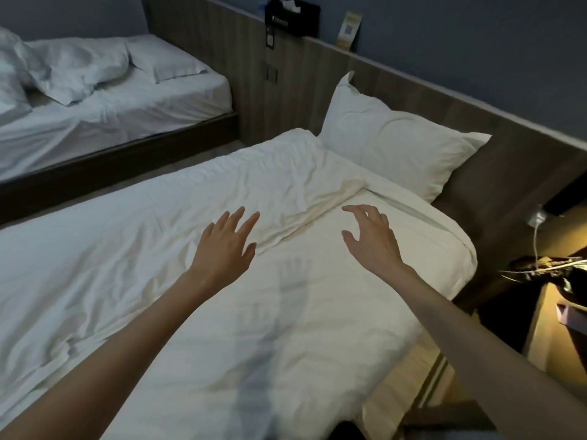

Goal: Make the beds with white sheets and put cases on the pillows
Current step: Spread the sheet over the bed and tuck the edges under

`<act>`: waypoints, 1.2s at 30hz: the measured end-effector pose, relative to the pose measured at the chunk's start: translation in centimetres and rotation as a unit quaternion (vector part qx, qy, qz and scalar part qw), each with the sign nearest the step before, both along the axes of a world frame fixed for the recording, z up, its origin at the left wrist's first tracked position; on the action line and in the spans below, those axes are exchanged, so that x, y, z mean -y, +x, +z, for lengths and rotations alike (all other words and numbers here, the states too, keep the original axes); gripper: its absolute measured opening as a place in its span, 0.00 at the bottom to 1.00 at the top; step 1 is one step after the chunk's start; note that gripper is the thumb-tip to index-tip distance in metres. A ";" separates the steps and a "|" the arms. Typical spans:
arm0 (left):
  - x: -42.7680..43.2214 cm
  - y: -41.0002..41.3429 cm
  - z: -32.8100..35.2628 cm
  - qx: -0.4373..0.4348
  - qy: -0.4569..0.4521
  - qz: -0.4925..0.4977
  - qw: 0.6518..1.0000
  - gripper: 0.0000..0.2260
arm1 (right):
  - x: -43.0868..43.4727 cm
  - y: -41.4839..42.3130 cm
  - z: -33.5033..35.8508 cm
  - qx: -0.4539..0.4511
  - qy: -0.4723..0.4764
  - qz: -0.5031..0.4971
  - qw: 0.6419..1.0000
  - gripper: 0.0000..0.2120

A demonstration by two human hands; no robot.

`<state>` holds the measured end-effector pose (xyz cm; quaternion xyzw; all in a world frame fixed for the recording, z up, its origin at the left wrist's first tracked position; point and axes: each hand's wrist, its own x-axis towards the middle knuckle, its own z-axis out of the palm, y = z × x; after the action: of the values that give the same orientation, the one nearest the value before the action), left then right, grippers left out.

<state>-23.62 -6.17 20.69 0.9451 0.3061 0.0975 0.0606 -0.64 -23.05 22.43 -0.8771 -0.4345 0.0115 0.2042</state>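
Observation:
A white duvet [143, 255] covers the near bed, creased and folded back near its head end. A cased white pillow [390, 147] leans against the wooden headboard. My left hand [222, 246] hovers over the duvet with straight spread fingers, just short of the fold. My right hand [371, 236] is held above the duvet's right side, fingers spread and slightly bent, holding nothing. The far bed [133, 106] at the upper left has a white sheet, a flat cased pillow [165, 61] and a crumpled pillow [73, 68].
A wooden headboard panel [317, 77] runs along the wall, with a black tissue box [292, 17] and a card [349, 30] on its ledge. At the right stands a bedside table [546, 328] with dark items and a charger cable [536, 236]. A narrow floor gap separates the beds.

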 end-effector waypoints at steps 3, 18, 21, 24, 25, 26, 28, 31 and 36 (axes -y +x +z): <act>-1.6 5.0 -1.0 -0.014 -0.003 0.026 1.000 0.27 | -2.8 5.5 -1.6 0.031 -0.027 0.033 0.999 0.22; -4.7 27.5 -5.7 -0.079 -0.076 0.168 0.980 0.30 | -9.3 29.4 -5.5 0.062 -0.170 0.140 0.973 0.24; -5.2 28.7 -6.9 -0.100 -0.073 0.163 0.979 0.31 | -10.1 30.9 -6.5 0.065 -0.194 0.139 0.969 0.26; -6.0 29.7 -8.1 -0.110 -0.075 0.156 0.979 0.31 | -10.9 31.8 -7.6 0.081 -0.202 0.145 0.965 0.27; -6.3 30.1 -8.5 -0.113 -0.073 0.155 0.979 0.31 | -11.2 32.1 -8.0 0.090 -0.200 0.148 0.964 0.27; -6.6 30.5 -8.9 -0.116 -0.072 0.153 0.979 0.31 | -11.5 32.5 -8.3 0.097 -0.199 0.149 0.964 0.28; -7.3 31.5 -9.7 -0.117 -0.074 0.153 0.979 0.31 | -12.4 33.3 -8.9 0.101 -0.201 0.151 0.963 0.28; -8.5 33.3 -11.1 -0.119 -0.084 0.159 0.976 0.31 | -14.2 35.1 -10.2 0.101 -0.204 0.156 0.961 0.29; -11.4 36.9 -15.1 -0.134 -0.104 0.197 0.966 0.32 | -18.0 39.5 -13.8 0.120 -0.232 0.180 0.948 0.30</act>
<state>13.25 5.20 5.62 0.8590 0.5000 -0.0523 0.0968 38.84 -5.00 8.63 -0.8026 -0.5915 0.0429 -0.0646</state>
